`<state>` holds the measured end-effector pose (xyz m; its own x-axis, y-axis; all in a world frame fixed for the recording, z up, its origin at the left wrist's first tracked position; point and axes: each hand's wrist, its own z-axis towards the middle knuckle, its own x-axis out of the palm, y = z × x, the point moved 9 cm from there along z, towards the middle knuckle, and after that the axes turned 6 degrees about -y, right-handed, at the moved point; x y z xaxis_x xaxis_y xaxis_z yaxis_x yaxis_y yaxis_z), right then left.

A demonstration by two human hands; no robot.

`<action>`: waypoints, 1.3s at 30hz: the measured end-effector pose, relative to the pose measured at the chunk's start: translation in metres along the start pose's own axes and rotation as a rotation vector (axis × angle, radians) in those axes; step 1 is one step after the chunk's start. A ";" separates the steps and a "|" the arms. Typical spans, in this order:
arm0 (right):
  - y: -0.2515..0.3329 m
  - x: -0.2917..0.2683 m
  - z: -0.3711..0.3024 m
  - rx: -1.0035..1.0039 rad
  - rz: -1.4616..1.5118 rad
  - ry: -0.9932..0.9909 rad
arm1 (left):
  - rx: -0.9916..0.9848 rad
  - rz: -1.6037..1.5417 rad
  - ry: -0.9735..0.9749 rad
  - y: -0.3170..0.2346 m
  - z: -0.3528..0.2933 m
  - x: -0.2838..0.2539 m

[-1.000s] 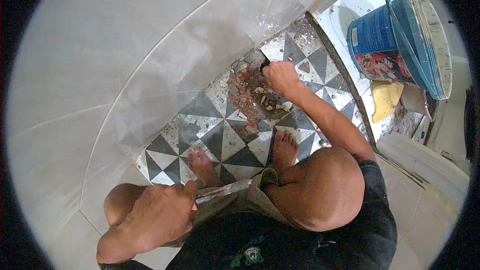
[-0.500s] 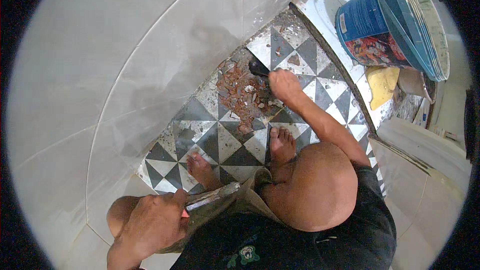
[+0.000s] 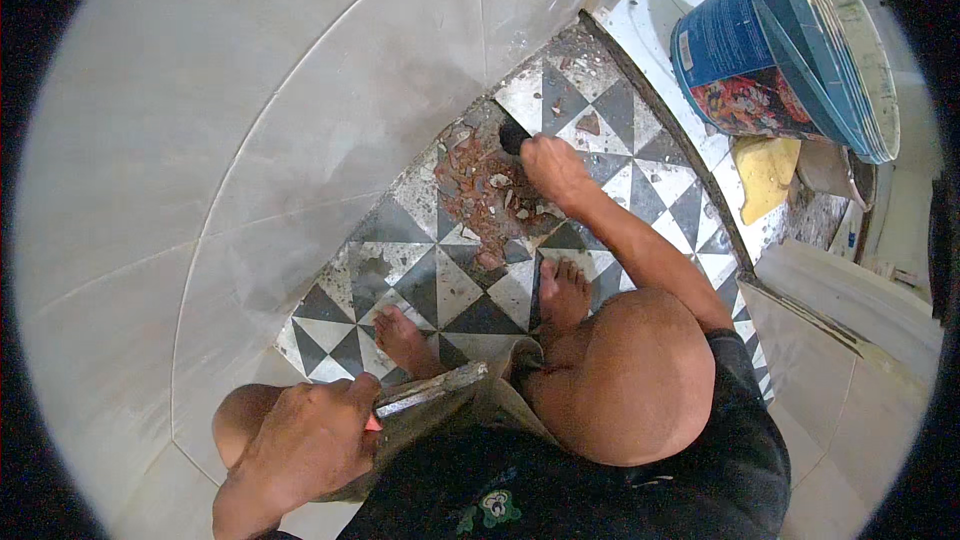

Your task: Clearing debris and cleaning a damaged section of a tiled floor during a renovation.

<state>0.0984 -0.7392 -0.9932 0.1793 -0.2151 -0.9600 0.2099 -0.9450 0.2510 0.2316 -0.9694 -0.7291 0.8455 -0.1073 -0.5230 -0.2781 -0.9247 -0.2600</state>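
Note:
My left hand [image 3: 310, 435] rests over my left knee, its fingers closed round the red handle of a metal chisel [image 3: 430, 390]. The chisel's grey, worn blade points right across my lap. Farther out, my right hand [image 3: 553, 168] is closed on a black tool [image 3: 512, 136] at the floor; its kind cannot be made out, and my fingers hide most of it. The tool is beside the edge of a white tile and a patch of broken reddish-brown rubble [image 3: 475, 185]. Loose chips and grey bits lie in that patch.
Black-and-white patterned tiles [image 3: 480, 315] surround my bare feet [image 3: 405, 340]. A large pale wall [image 3: 300, 140] closes in the left side. At the upper right stand a blue bucket [image 3: 740, 50] and a yellow piece [image 3: 765, 175], beyond a dark raised floor edge [image 3: 690, 155].
My right hand has shifted slightly left, and less of the black tool shows. My left hand and the chisel have barely moved.

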 end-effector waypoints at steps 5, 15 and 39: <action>0.003 -0.022 0.003 -0.009 0.012 -0.047 | 0.122 -0.003 -0.046 -0.005 -0.001 -0.005; -0.007 -0.023 -0.001 0.006 0.037 -0.019 | 0.101 -0.025 -0.040 -0.004 0.000 -0.003; -0.014 -0.007 -0.010 0.002 -0.009 -0.101 | -0.106 0.080 -0.046 -0.004 0.010 -0.009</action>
<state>0.1036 -0.7218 -0.9887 0.0797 -0.2301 -0.9699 0.2095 -0.9474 0.2419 0.2209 -0.9608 -0.7319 0.8002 -0.1674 -0.5760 -0.2920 -0.9475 -0.1304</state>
